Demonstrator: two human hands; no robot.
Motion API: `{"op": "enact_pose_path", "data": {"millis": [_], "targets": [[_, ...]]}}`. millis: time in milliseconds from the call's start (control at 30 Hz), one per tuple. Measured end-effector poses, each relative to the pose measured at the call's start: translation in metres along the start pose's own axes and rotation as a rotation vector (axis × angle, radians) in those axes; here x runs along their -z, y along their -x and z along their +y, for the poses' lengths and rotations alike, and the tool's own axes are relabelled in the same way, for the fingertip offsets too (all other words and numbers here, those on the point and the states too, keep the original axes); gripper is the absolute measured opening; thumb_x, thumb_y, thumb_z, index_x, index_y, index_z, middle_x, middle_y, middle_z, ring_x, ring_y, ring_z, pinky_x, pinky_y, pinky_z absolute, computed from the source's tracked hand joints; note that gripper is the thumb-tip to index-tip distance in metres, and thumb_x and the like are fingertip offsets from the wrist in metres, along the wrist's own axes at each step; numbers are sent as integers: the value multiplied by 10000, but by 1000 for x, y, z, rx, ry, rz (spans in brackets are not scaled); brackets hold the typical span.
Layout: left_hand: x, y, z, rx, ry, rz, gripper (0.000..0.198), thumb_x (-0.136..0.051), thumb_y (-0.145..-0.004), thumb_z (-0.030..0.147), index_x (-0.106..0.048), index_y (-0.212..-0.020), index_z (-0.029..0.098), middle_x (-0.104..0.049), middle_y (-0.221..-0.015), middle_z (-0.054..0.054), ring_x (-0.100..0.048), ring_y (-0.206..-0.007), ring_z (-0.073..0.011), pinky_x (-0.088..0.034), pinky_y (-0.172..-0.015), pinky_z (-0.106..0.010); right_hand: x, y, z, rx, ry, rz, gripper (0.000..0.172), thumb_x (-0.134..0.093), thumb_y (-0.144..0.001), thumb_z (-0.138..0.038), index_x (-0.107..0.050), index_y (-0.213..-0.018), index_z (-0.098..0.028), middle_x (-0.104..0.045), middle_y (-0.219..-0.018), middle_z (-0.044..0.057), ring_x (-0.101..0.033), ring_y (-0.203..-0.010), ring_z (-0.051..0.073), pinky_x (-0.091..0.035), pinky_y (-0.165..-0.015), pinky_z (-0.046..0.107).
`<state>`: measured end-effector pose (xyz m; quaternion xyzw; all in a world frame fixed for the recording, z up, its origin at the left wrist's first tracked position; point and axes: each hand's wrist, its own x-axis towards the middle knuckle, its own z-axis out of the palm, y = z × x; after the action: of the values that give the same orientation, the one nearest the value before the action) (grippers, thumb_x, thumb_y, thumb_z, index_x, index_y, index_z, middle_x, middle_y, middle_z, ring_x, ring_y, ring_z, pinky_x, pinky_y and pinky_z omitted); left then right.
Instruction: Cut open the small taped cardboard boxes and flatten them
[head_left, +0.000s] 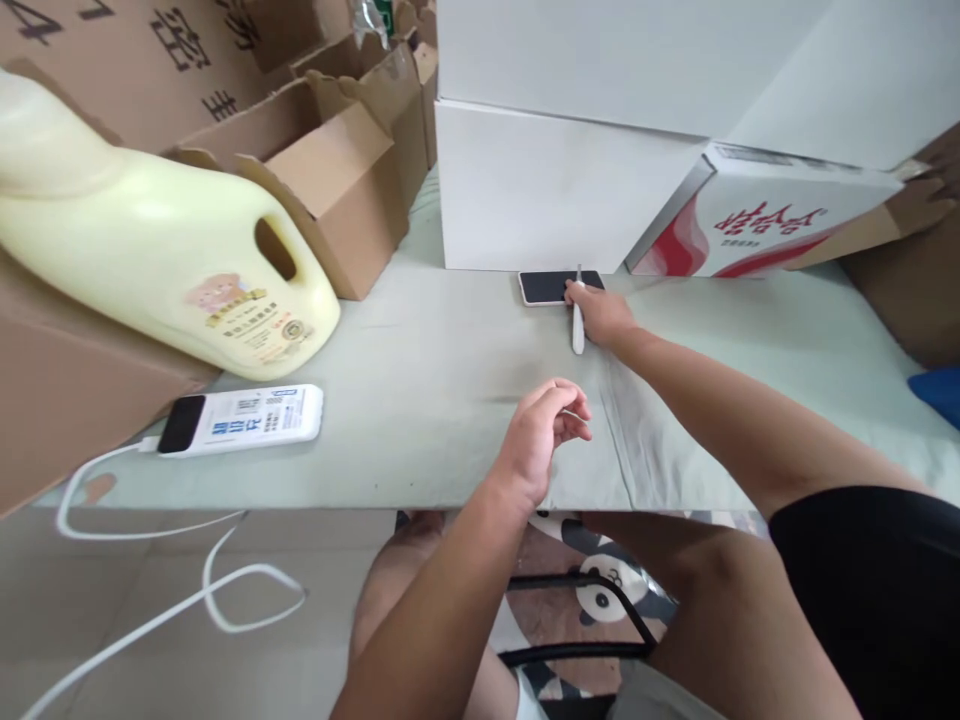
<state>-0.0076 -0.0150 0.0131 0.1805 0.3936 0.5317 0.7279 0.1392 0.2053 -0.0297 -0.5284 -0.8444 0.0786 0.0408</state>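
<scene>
My right hand point(604, 315) reaches to the far side of the table and pinches a slim white-handled tool with a thin metal tip point(577, 330). The tool points away from me; its exact kind is unclear. Under the tip and fingers lies a smartphone point(544, 288) with a dark screen and pale edge, flat against the foot of a white box. Nearer the front edge, my left hand point(536, 430) hovers over the cloth. Its fingers are loosely curled and apart, with nothing in them.
A pale green cloth point(420, 400) covers the table. White boxes point(555, 180) stand behind the phone, beside a red-and-white carton point(772, 220). To the left are a yellow detergent bottle point(165, 240), brown cardboard boxes point(352, 190) and a white power bank point(255, 420) with a cable.
</scene>
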Motion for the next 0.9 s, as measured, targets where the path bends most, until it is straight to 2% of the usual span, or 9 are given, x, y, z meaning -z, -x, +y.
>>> {"op": "enact_pose_path", "data": {"millis": [100,267,367,500,567,667,767,833,900], "targets": [[2,3,4,-14,16,9,178,-611,-712,348,-580,-691,174,-572,-689,5,-544,-554,-91,-441,-640,-256,-1,3,1,4,26,9,360,-431,-893,-164,-646,-1174,-228,-656,-1448,105,-681,-1118,361,-507,-836,420],[2,6,6,-38,28,9,194,-625,-695,363,-575,-683,175,-564,-682,4,-535,-553,-92,-448,-637,-257,1,-1,4,6,54,-10,370,-492,-822,-108,-652,-1132,-230,-744,-1266,113,-709,-974,343,-487,-766,400],[1,3,4,-35,15,18,187,-624,-687,361,-574,-687,180,-566,-682,4,-536,-556,-95,-451,-641,-261,2,-4,4,1,66,-25,319,-507,-833,-121,-649,-1090,-246,-765,-1184,106,-701,-902,309,-461,-720,376],[-1,1,1,-27,-2,26,166,-608,-693,346,-574,-689,183,-568,-681,5,-537,-556,-95,-450,-646,-262,3,-6,1,-27,86,-22,277,-519,-836,-149,-651,-1064,-235,-778,-1055,146,-691,-830,312,-450,-682,377],[-1,1,2,-33,-6,31,157,-601,-699,336,-579,-687,181,-571,-678,5,-539,-553,-94,-447,-648,-262,5,-4,0,-6,85,-19,287,-509,-834,-139,-654,-1066,-227,-776,-1112,160,-705,-864,315,-480,-706,385],[0,5,8,-58,4,48,148,-608,-701,320,-583,-679,176,-572,-668,8,-543,-544,-92,-440,-645,-259,12,2,-6,92,73,-3,293,-489,-816,-89,-657,-1021,-213,-696,-1376,173,-689,-1134,339,-528,-883,443],[7,8,16,-69,76,64,141,-627,-694,300,-577,-661,172,-559,-646,13,-532,-531,-88,-430,-629,-248,20,10,-33,188,53,53,307,-473,-807,-56,-645,-1020,-194,-598,-1508,196,-550,-1393,346,-442,-1104,504],[12,8,21,-36,186,106,137,-620,-709,284,-565,-654,171,-533,-621,20,-500,-510,-81,-423,-615,-242,23,14,-70,256,-43,103,323,-461,-834,-80,-632,-1088,-181,-646,-1435,194,-583,-1343,340,-433,-1115,473],[17,5,24,17,312,181,121,-581,-738,250,-545,-652,173,-488,-590,33,-436,-476,-71,-408,-596,-240,25,13,-122,301,-108,106,396,-422,-855,-102,-587,-1194,-219,-713,-1295,115,-649,-1208,287,-487,-1022,398]]}}
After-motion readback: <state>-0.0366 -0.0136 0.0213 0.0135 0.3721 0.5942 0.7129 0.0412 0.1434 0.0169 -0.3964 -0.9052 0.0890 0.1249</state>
